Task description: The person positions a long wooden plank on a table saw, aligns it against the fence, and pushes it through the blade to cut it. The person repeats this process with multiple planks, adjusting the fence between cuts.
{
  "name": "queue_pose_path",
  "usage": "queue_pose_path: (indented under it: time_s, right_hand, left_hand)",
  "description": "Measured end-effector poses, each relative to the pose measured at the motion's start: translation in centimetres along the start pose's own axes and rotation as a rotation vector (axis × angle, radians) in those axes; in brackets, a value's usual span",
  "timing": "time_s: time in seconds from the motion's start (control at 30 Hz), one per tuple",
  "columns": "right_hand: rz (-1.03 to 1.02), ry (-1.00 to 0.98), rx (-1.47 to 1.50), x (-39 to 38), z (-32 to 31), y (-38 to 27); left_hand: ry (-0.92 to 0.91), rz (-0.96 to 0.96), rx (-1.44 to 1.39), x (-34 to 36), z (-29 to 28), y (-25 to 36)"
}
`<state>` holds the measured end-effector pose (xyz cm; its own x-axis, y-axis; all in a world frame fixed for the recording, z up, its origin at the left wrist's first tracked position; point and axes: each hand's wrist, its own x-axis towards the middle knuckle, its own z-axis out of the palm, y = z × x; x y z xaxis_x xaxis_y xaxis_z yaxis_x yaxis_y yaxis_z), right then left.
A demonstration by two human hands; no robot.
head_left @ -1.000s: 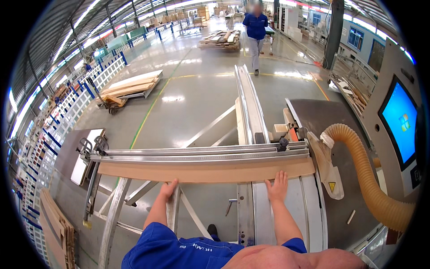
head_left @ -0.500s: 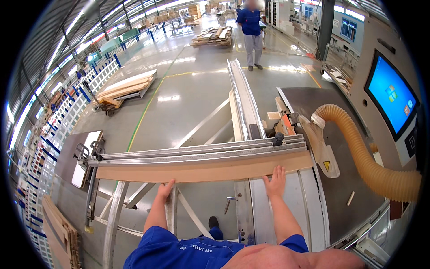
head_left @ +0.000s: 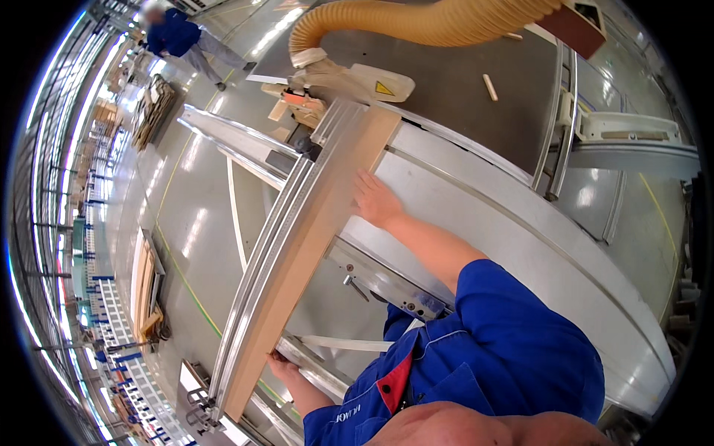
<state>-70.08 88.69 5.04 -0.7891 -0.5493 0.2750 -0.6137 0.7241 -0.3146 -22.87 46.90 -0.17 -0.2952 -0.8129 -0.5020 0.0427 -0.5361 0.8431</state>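
Observation:
A long, narrow brown board [head_left: 297,267] lies along the aluminium fence [head_left: 260,286] of a sliding-table saw. Its upper end reaches near the blade guard [head_left: 383,82]. My right hand [head_left: 375,201] rests with fingers stretched out on the board's near edge, above the grey sliding table [head_left: 446,197]. Farther down the same edge, my left hand [head_left: 284,368] holds the board, its fingers partly hidden by it. The saw blade is not visible.
A yellow ribbed hose [head_left: 416,26] arches over the dark machine table [head_left: 461,82], where a small wooden stick [head_left: 489,87] lies. A co-worker [head_left: 182,41] stands beyond the machine. Stacked boards [head_left: 152,108] and a loaded pallet truck [head_left: 146,286] stand on the floor.
My view has swung right and tilted, so the fence and board now run diagonally. Both hands stay at the board's near edge; the board still lies along the fence.

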Motion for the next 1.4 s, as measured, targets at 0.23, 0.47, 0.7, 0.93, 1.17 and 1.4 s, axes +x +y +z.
queue_pose_path:
  time_s: [0.23, 0.47, 0.7, 0.93, 1.17, 1.4]
  right_hand:
    - [0.003, -0.067, -0.089, 0.5, -1.3, -0.7]
    - [-0.007, -0.051, -0.050, 1.1, -0.5, -0.5]
    - [-0.004, -0.042, -0.035, 2.5, 1.6, 0.9]
    - [0.010, -0.032, 0.083, 4.1, 2.0, 0.3]
    - [-0.010, -0.012, 0.069, 3.9, -0.1, -1.8]
    - [-0.057, 0.044, 0.047, 3.8, -0.3, -2.3]
  left_hand:
    - [-0.092, 0.054, 0.062, -1.5, 0.5, 0.9]
    - [-0.129, 0.075, 0.067, -0.5, 0.9, 0.9]
    - [-0.215, -0.184, 0.207, 2.0, 3.3, 0.4]
    - [-0.085, -0.130, 0.253, 4.2, 2.1, 0.3]
    - [-0.001, -0.091, 0.353, 2.3, 2.1, 3.0]
    - [0.007, -0.045, 0.369, 0.4, 3.3, 4.0]
